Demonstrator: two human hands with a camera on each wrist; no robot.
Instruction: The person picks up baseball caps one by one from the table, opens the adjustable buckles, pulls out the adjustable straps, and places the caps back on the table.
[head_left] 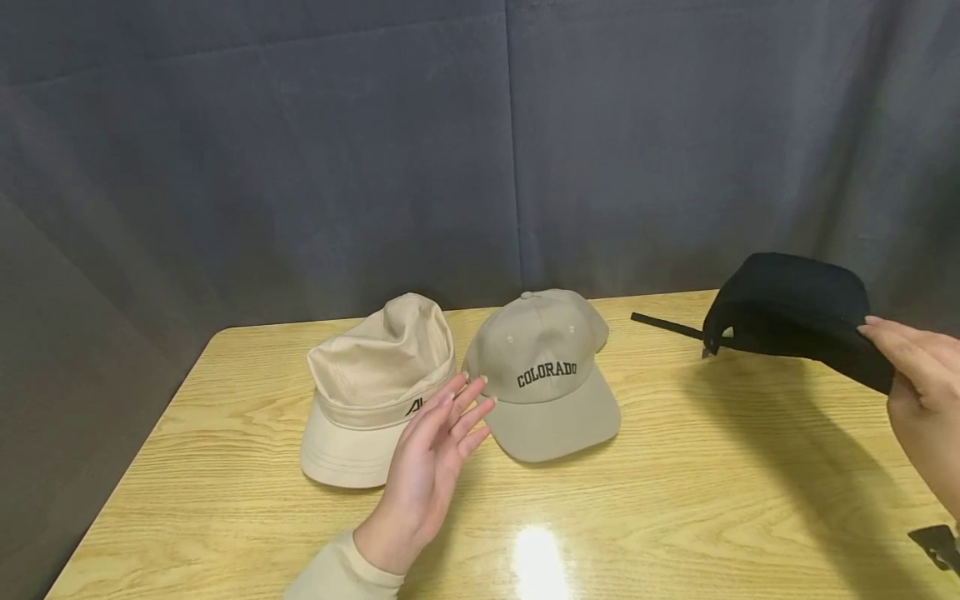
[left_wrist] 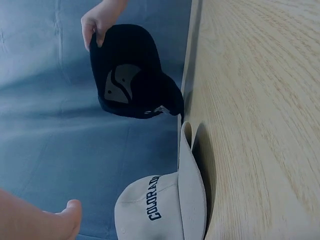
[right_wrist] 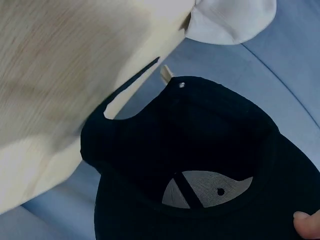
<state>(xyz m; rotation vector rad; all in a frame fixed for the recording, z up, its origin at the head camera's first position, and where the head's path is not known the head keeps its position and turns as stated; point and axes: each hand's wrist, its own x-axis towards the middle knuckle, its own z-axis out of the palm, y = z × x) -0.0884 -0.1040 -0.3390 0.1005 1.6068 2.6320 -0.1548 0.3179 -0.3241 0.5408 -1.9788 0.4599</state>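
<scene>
My right hand (head_left: 926, 387) pinches the brim of a black cap (head_left: 787, 304), holding it above the table's right side. The cap's adjuster strap hangs loose toward the left, and its inside faces the camera in the right wrist view (right_wrist: 215, 125). With fingers extended, my left hand (head_left: 431, 467) hovers in front of two caps and holds nothing. Behind its fingertips is a grey-beige cap (head_left: 543, 425) lettered COLORADO. A cream cap (head_left: 352, 446) with a slumped crown and dark lettering sits to the left; the fingers hide part of that lettering.
A light wood-grain table (head_left: 225, 517) carries the two beige caps side by side near its back edge. Dark grey cloth (head_left: 337, 167) hangs behind and along the left. A bright glare spot lies on the table's front middle.
</scene>
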